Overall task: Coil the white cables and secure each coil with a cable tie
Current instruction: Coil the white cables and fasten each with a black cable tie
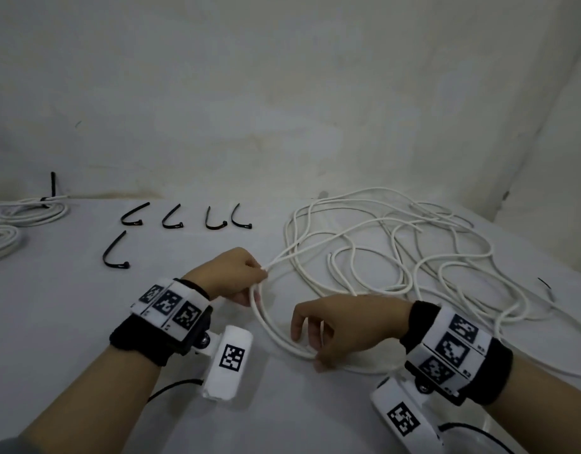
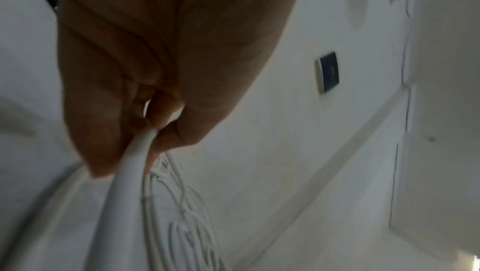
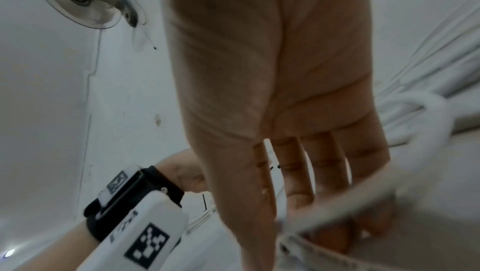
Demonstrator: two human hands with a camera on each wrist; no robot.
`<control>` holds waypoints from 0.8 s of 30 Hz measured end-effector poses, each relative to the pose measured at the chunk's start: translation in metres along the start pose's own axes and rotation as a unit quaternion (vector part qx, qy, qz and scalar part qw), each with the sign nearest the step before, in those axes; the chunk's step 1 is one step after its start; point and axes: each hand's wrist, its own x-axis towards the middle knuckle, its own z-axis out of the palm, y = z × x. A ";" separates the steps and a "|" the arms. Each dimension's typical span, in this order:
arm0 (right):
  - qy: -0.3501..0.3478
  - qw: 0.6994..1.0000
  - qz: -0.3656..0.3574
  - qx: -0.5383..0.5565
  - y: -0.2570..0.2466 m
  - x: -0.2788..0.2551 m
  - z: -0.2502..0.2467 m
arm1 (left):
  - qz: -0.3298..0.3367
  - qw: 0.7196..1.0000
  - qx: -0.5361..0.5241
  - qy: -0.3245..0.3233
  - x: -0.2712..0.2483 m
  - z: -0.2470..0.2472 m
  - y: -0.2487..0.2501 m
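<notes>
Left hand [image 1: 232, 273] closed in a fist around several strands of white cable [image 1: 276, 335], fingers and thumb curled tight about the bundle; the left wrist view shows the strands leaving the fist between thumb and fingers [image 2: 166, 119]. From that grip the strands drop in a loop toward the right hand [image 1: 345, 326], which sits just beside and slightly nearer the person. Right hand palm down, fingers [image 3: 298, 183] spread and mostly straight, hanging down through the loop, with the strands running across them near the tips. Thumb tip lies at the cable by the table surface; whether it pinches the strand, cannot tell, the wrist view being blurred there. Beyond the right hand and to its right, the rest of the cable lies as a loose tangle [image 1: 413, 244] spread over the white table [image 1: 53, 322], touching nothing but the surface. Beyond the left hand, four black cable ties [image 1: 171, 219] lie in a row, each bent into a hook shape, and a fifth tie [image 1: 114, 253] lies nearer, out to that hand's left. Far to the left of the left hand, two finished coils [image 1: 30, 209], each with a black tie tail standing up. Both wrists carry black bands with white marker blocks [image 1: 169, 304].
</notes>
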 end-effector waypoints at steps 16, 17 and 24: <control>0.228 0.969 -0.097 -0.016 0.014 -0.023 -0.044 | 0.076 0.903 -0.410 0.102 -0.005 -0.043 -0.019; 0.230 0.968 -0.097 -0.008 0.014 -0.023 -0.045 | 0.080 0.895 -0.431 0.089 -0.006 -0.044 -0.019; 0.008 0.997 -0.049 -0.055 0.016 -0.023 -0.033 | 0.085 0.858 -0.501 -0.074 -0.016 -0.040 -0.012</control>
